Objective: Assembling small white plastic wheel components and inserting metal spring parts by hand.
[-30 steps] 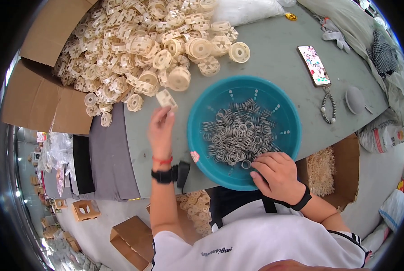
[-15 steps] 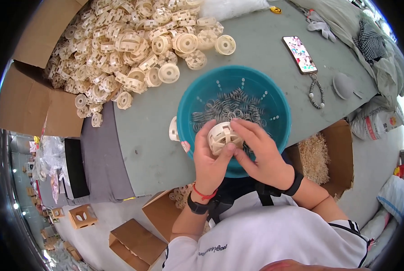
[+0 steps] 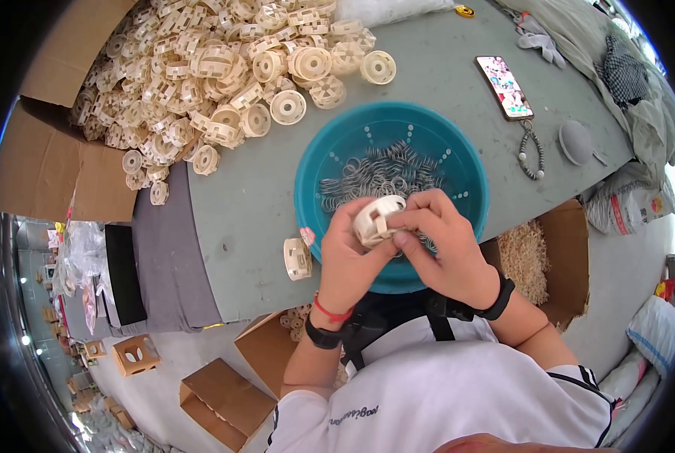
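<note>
Above the near part of a teal plastic basin (image 3: 311,147), my left hand (image 3: 346,260) is closed around a cream round plastic part (image 3: 380,219) with slots in its rim. My right hand (image 3: 450,253) has thumb and fingers pinched at the right side of that same part; anything small between those fingertips is hidden. Many loose metal coil springs (image 3: 382,175) lie heaped in the basin below. Just left of the basin, another cream slotted part (image 3: 297,259) stands on its edge on the grey-green table (image 3: 239,219).
A large pile of cream parts (image 3: 216,68) covers the far left, beside a cardboard box (image 3: 66,166). To the right lie a phone (image 3: 503,87) with a beaded strap (image 3: 532,151) and a grey cup-shaped pad (image 3: 576,143). Another box (image 3: 567,257) with pale shavings stands below the right edge.
The part in my hands has been tilted, so its ring edge now faces up. The loose part left of the basin has shifted nearer to me along the basin's side.
</note>
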`<control>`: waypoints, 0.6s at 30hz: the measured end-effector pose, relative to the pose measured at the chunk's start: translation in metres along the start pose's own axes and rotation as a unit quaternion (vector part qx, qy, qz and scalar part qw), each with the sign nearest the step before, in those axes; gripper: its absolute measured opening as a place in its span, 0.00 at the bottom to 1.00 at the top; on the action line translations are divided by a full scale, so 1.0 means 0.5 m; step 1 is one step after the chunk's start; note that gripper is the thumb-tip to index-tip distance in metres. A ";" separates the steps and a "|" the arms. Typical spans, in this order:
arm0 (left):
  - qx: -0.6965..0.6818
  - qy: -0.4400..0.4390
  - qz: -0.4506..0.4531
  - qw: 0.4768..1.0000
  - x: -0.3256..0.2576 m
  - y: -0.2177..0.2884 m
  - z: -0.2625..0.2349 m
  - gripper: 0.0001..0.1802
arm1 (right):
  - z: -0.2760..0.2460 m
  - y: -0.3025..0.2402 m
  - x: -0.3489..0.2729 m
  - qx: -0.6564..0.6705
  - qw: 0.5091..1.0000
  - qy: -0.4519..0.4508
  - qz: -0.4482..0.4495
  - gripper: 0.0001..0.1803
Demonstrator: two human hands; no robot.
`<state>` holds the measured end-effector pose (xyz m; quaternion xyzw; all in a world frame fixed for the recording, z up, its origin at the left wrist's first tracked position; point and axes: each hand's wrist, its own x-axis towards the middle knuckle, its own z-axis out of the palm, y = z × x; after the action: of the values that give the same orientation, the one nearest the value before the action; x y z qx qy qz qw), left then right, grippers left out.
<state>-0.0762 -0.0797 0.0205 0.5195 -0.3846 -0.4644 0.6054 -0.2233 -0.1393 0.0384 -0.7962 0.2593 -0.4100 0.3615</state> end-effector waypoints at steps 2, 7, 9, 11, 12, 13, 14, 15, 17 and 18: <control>-0.095 -0.082 -0.047 0.991 0.010 -0.004 -0.028 0.16 | 0.008 0.027 -0.002 0.071 0.994 0.034 0.078 0.09; -0.263 -0.095 -0.098 0.955 0.015 -0.008 -0.039 0.08 | 0.008 0.043 0.006 0.255 0.913 0.018 0.319 0.06; -0.239 -0.082 -0.088 0.964 0.016 -0.010 -0.030 0.06 | 0.005 0.043 0.009 0.276 0.900 0.003 0.336 0.06; 0.025 -0.031 0.062 0.997 0.016 -0.020 -0.018 0.07 | 0.007 0.044 0.006 0.297 0.888 -0.013 0.352 0.07; 0.024 -0.032 0.062 0.997 0.017 -0.020 -0.014 0.07 | 0.009 0.048 0.002 0.251 0.920 0.021 0.300 0.07; 0.057 -0.026 0.078 0.995 0.018 -0.019 -0.010 0.08 | 0.010 0.050 -0.002 0.203 0.946 0.055 0.246 0.07; 0.089 -0.021 0.094 0.991 0.018 -0.018 -0.008 0.08 | 0.006 0.051 -0.003 0.203 0.946 0.055 0.246 0.07; 0.089 -0.021 0.094 0.991 0.018 -0.015 -0.009 0.08 | -0.001 0.053 -0.003 0.193 0.958 0.075 0.199 0.07; 0.058 -0.020 0.143 0.988 0.015 -0.011 -0.014 0.07 | -0.023 0.056 -0.007 0.182 0.967 0.094 0.152 0.07; 0.024 -0.030 0.128 0.991 0.016 -0.017 -0.024 0.10 | -0.047 0.054 -0.011 0.162 0.966 0.117 0.163 0.07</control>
<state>-0.0640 -0.0842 0.0100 0.4661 -0.4771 -0.3887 0.6356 -0.2493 -0.1604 0.0239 -0.6204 0.3564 -0.4727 0.5145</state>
